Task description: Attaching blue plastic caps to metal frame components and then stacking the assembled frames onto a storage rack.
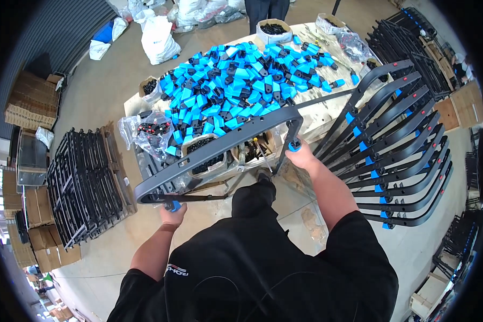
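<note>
Frame [214,143], black and round-cornered, spans from the left hand [173,216], which is curled around a blue fitting [172,205] near one end, to the right hand [304,156], which clasps a similar fitting [294,145] near the other. Beyond both grips, a heap of blue-and-black pieces [233,80] lies on a table [327,114], and more black frames [413,186] stand in a row to the right of the right hand.
</note>
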The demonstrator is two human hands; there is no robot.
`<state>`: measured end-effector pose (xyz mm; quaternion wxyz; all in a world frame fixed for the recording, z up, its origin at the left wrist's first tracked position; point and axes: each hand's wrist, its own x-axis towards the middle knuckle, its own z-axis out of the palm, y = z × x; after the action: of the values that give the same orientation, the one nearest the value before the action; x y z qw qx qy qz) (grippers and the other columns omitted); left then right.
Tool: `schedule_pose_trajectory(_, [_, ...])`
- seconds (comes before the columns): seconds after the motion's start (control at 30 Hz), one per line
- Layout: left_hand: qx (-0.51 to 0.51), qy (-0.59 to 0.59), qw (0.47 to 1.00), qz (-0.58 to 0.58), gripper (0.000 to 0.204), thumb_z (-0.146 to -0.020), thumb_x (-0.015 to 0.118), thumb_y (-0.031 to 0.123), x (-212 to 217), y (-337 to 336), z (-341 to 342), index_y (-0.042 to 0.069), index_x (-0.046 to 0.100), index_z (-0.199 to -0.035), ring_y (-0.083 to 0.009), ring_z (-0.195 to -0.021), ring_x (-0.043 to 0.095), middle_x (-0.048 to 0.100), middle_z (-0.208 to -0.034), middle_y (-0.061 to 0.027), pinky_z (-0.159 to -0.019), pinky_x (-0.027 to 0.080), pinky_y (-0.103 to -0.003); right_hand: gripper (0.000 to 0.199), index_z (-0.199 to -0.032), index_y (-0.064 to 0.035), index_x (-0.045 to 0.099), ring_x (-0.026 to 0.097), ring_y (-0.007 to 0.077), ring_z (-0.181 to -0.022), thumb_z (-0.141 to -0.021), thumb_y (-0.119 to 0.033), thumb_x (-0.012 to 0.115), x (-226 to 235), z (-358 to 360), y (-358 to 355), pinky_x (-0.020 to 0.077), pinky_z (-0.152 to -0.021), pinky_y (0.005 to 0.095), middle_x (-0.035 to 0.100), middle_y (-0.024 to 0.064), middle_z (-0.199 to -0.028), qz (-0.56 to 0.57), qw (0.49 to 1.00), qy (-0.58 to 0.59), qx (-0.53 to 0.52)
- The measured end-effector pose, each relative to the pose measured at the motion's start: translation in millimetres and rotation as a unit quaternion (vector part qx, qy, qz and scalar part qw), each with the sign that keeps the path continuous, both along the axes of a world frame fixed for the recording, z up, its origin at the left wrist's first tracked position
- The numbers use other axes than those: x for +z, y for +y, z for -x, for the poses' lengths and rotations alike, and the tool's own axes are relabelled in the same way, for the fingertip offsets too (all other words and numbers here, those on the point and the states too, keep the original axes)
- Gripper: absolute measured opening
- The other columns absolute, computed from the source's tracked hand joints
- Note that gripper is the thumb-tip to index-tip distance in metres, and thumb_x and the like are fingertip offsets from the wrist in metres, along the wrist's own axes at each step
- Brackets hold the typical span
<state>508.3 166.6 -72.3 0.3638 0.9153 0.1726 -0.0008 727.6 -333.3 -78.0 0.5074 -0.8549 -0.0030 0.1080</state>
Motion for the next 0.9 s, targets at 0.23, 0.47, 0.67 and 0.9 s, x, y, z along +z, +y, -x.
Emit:
schedule_pose_trajectory(0.23, [0.083, 0.045, 0.995, 0.011, 0.053, -0.072, 0.083, 0.037, -19, 16, 15, 0.002, 0.064, -0.106, -0.0309, -0.093, 0.069, 0.070, -0.096, -0.0178, -0.084, 0.054, -0.041, 0.091, -0.147, 0.0007, 0.039, 0.045, 0.0318, -0.134, -0.073, -0.024, 0.086, 81, 16, -6, 0.0366, -0.112, 0.0418, 0.049, 0.0215, -0.144, -0.146, 0.988, -0.002, -0.054])
schedule_pose_trajectory(0.47, [0.113, 0.056, 0.990, -0.060, 0.045, -0.067, 0.081, 0.037, 21, 1, 7, 0.002, 0.065, -0.090, -0.0392, -0.093, 0.066, 0.068, -0.092, -0.0209, -0.083, 0.053, -0.046, 0.021, -0.111, -0.0007, 0.061, 0.062, 0.0137, -0.094, -0.093, -0.009, 0.067, 283, -22, 108, 0.0498, -0.087, 0.0296, 0.065, 0.0062, -0.104, -0.189, 0.931, -0.312, 0.017])
schedule_pose_trajectory(0.67, [0.001, 0.108, 0.994, -0.026, 0.039, -0.070, 0.078, 0.031, 39, 5, -6, 0.008, 0.069, -0.101, -0.0356, -0.093, 0.067, 0.071, -0.096, -0.0185, -0.081, 0.054, -0.044, 0.038, -0.110, -0.0025, 0.066, 0.071, 0.0341, -0.086, -0.086, -0.032, 0.070, 247, -130, 272, 0.0554, -0.077, 0.0432, 0.073, 0.0179, -0.096, 0.068, 0.953, -0.222, 0.196])
schedule_pose_trajectory(0.9, [-0.130, 0.097, 0.980, -0.117, 0.037, -0.078, 0.070, 0.016, 63, 94, -36, 0.010, 0.067, -0.114, -0.0386, -0.106, 0.065, 0.069, -0.113, -0.0188, -0.093, 0.054, -0.044, 0.038, -0.104, -0.0021, 0.073, 0.069, 0.0349, -0.097, -0.080, -0.032, 0.072, 203, -142, 283, 0.0547, -0.085, 0.0433, 0.072, 0.0205, -0.104, 0.263, 0.858, -0.074, 0.435])
